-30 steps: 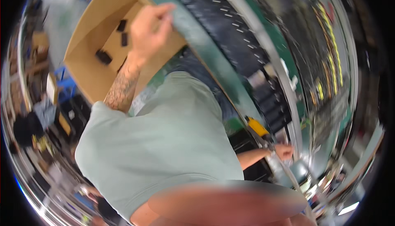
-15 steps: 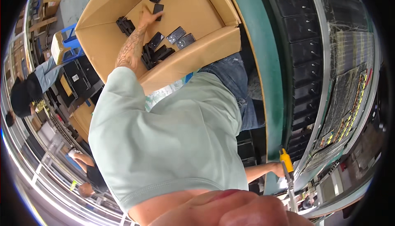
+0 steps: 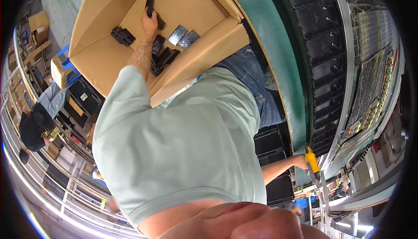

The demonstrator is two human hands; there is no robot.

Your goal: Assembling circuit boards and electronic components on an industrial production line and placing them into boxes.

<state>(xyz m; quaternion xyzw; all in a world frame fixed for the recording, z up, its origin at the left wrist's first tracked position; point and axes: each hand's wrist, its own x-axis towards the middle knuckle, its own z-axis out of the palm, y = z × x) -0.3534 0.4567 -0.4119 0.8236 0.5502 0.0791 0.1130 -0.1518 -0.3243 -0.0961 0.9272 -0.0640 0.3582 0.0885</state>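
Note:
Inside a large open cardboard box (image 3: 198, 6), my left hand (image 3: 149, 25) is closed on a black phone-sized slab (image 3: 150, 6), which stands up from the fingers. Another dark slab (image 3: 161, 23) lies right beside that hand. Two flat phone-shaped pieces (image 3: 183, 37) with shiny faces rest side by side to the right. Nearer me is a pile of black pieces (image 3: 164, 58), and a smaller black stack (image 3: 123, 35) sits by the left wall. Far out at the right, my right hand (image 3: 299, 161) is closed at a yellow-and-grey hand tool (image 3: 311, 159); its fingers are partly hidden.
A green ledge (image 3: 265, 25) runs along the right, beside a row of black bins (image 3: 324, 47) and a metal rail. Blue stool (image 3: 69, 67) and stacked black crates (image 3: 82, 95) stand left of the box. A person (image 3: 35, 123) is further left.
My left hand has shifted, and the black slab it now grips is tilted upright. The whole view has turned slightly. My right hand stays at the yellow tool.

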